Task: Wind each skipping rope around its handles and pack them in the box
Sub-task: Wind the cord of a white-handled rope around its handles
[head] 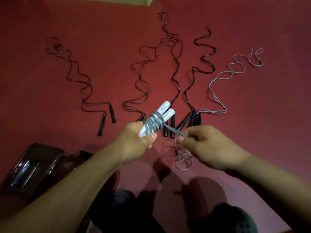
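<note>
Head view: the box (32, 167) at near left is dark and partly hidden by the left forearm; something shiny lies inside it, too dim to identify. At the bottom edge, dark shapes that may be the person's legs or shoes are cut off and hard to make out. Several black handles (180, 124) in the middle of the red floor (50, 22) are partly covered by the hands and the bundle, so their number cannot be told. The thin dark ropes blend into the floor, especially at their far ends.

The left hand (134, 142) is raised over the floor, fingers curled round the near ends of a pair of white handles (161, 115), thumb pressed on the side. The handles lie side by side, pointing far and right, with grey rope (154, 122) wound round their middle in several turns. From the winding a strand runs right to the right hand (207, 147), which pinches it between thumb and curled fingers. Below that hand the loose remainder of the rope (183, 160) hangs in tangled loops just above the floor.

Farther off, a black-handled rope (75, 78) lies stretched at left, two more dark ropes (175, 64) wriggle in the middle, and a pale grey rope (235, 71) trails to the far right
</note>
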Demonstrator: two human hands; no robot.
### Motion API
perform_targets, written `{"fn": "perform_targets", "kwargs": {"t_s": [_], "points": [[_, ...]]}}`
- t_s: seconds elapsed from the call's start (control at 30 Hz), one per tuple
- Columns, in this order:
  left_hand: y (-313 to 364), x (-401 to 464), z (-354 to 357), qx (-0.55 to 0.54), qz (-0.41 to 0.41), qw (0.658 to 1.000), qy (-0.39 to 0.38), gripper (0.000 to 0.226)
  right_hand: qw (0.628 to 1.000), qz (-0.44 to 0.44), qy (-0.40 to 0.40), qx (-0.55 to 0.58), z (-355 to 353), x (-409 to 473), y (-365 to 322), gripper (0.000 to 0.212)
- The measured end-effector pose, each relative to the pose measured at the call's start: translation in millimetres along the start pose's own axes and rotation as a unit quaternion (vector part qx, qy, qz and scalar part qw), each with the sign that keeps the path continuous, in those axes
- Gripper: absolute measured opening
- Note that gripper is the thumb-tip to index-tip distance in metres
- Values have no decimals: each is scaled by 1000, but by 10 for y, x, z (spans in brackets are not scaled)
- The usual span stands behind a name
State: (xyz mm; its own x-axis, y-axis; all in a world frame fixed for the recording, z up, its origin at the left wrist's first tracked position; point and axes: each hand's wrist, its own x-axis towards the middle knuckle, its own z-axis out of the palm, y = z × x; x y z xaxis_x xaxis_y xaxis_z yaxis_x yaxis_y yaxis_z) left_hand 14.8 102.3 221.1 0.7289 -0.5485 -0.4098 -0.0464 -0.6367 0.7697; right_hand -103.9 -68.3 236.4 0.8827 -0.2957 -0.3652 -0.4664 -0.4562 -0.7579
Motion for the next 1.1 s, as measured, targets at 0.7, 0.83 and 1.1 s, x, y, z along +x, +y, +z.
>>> {"fn": "perform_targets", "kwargs": {"t_s": [0.7, 0.83, 1.1], "points": [[176, -75, 96, 122, 88, 948, -282, 6, 984, -132, 65, -99, -424, 136, 25, 12], [213, -123, 38, 20, 89, 950, -299, 7, 988, -23, 41, 150, -371, 270, 81, 10], [152, -117, 26, -48, 89, 951, -293, 7, 861, 141, -42, 487, -208, 293, 5, 16]]}}
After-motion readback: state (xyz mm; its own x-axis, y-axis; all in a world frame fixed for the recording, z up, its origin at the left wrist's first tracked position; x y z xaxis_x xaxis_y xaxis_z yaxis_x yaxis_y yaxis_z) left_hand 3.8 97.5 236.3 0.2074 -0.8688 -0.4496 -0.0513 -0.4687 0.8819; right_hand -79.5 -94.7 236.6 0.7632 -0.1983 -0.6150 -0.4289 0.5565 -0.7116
